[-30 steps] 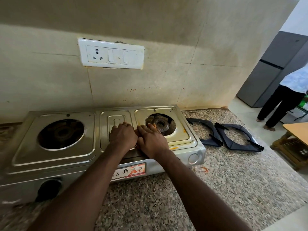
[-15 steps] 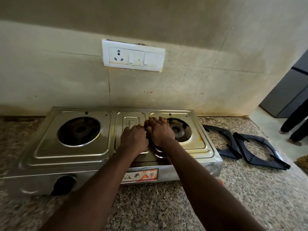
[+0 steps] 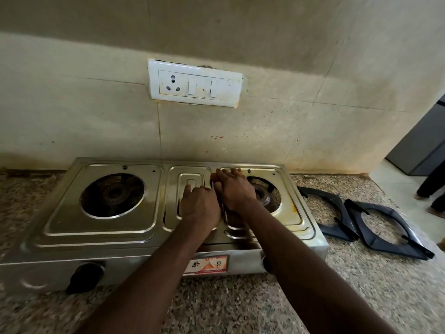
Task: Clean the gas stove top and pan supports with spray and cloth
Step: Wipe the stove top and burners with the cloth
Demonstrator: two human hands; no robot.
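A steel two-burner gas stove [image 3: 101,235] stands on a granite counter against the wall, with both burners [image 3: 112,195] bare. Two black pan supports [image 3: 337,231] [image 3: 395,249] lie flat on the counter to its right. My left hand [image 3: 201,206] rests palm down on the stove's centre panel and holds nothing. Touching it on the right, my right hand [image 3: 234,189] presses a small orange-brown cloth [image 3: 213,177] onto the left edge of the right burner tray. Most of the cloth is hidden under the fingers. No spray bottle is in view.
A white socket and switch plate [image 3: 195,83] is on the stained wall above the stove. A black knob [image 3: 84,277] sticks out of the stove's front. A grey fridge [image 3: 419,150] and another person's legs [image 3: 433,186] are at the far right.
Both hands have slid together from the front of the stove top toward its back edge. The view has swung left, so the stove now sits more in the middle.
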